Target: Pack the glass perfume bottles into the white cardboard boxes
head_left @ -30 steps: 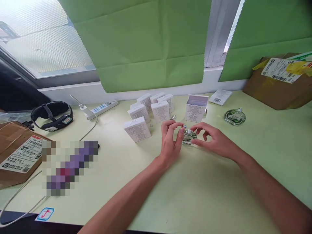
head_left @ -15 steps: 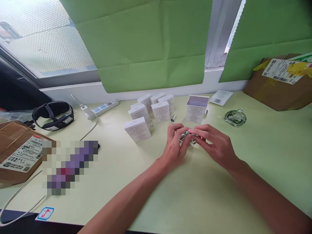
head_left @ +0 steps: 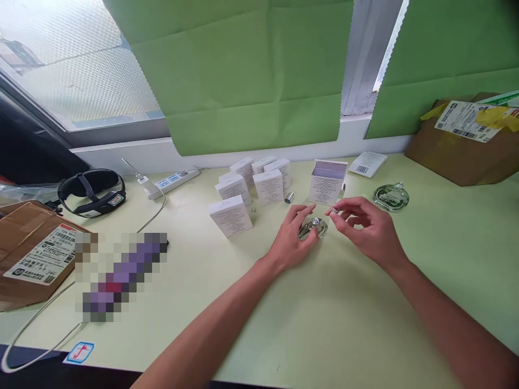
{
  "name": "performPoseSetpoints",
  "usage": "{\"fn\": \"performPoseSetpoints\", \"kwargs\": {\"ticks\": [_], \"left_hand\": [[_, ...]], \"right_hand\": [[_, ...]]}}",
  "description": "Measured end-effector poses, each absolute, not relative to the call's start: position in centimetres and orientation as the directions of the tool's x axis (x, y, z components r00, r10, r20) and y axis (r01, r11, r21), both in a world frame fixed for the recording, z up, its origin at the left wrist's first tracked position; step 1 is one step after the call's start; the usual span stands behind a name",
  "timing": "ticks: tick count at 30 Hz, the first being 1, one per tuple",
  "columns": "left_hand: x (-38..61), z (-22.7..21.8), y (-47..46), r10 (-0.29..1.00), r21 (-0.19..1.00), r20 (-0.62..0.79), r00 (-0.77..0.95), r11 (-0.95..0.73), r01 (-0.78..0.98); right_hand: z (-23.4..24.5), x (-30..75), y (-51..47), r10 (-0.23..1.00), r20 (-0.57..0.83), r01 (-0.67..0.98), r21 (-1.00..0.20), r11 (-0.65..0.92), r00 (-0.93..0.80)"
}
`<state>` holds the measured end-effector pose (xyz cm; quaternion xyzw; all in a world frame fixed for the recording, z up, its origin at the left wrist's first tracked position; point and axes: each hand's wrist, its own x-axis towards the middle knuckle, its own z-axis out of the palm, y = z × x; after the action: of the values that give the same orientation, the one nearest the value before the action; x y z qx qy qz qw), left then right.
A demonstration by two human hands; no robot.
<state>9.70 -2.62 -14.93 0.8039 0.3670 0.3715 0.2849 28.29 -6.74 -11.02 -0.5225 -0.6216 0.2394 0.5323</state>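
A low, round clear-glass perfume bottle (head_left: 323, 229) stands on the table with a silvery neck facing up. My left hand (head_left: 291, 239) holds it at the left, thumb against the near side and index finger stretched out beyond the neck. Just to the right, my right hand (head_left: 367, 227) pinches a small shiny piece (head_left: 334, 211) between thumb and fingertips, apart from the bottle; its exact kind is too small to make out. Behind the hands stands an open white carton (head_left: 325, 189) with a lilac inside. A second glass bottle (head_left: 391, 197) lies farther right.
Several closed white cartons (head_left: 231, 216) stand left of the hands, near a silver cylindrical cap (head_left: 289, 198). A flat white packet (head_left: 367, 163) lies at the back. Brown boxes (head_left: 458, 156) flank the table; a power strip (head_left: 172, 182) and head strap (head_left: 91, 194) are left.
My hands were together over the bottle's neck. My right hand has moved away to the right with the small shiny piece, uncovering the neck; my left hand stays at the bottle.
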Motion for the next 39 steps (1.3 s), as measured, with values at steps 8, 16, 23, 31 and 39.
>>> {"fn": "performPoseSetpoints", "kwargs": {"ticks": [8, 16, 23, 31, 39], "left_hand": [[9.8, -14.6, -3.3, 0.740, 0.784, 0.325, 0.589, -0.558, 0.270], [10.2, -15.0, -3.2, 0.796, 0.717, 0.361, 0.486, -0.570, 0.401], [10.1, -15.2, -3.5, 0.734, 0.618, 0.520, 0.437, -0.676, 0.401], [10.4, -14.9, -3.5, 0.662, 0.591, 0.714, 0.228, -0.745, 0.308], [10.7, -14.5, -3.7, 0.745, 0.702, 0.643, 0.179, -0.666, 0.252]], "right_hand": [[-11.7, 29.5, -5.9, 0.967, 0.257, 0.265, -0.932, 0.245, 0.007], [-11.4, 30.2, -5.8, 0.973, 0.230, 0.360, -0.909, 0.212, 0.008], [-10.6, 28.9, -6.7, 0.962, 0.269, 0.392, -0.880, 0.268, -0.053], [-11.5, 27.6, -6.9, 0.896, 0.420, 0.445, -0.780, 0.439, -0.148], [-12.5, 27.5, -6.5, 0.903, 0.397, 0.428, -0.797, 0.427, -0.161]]}}
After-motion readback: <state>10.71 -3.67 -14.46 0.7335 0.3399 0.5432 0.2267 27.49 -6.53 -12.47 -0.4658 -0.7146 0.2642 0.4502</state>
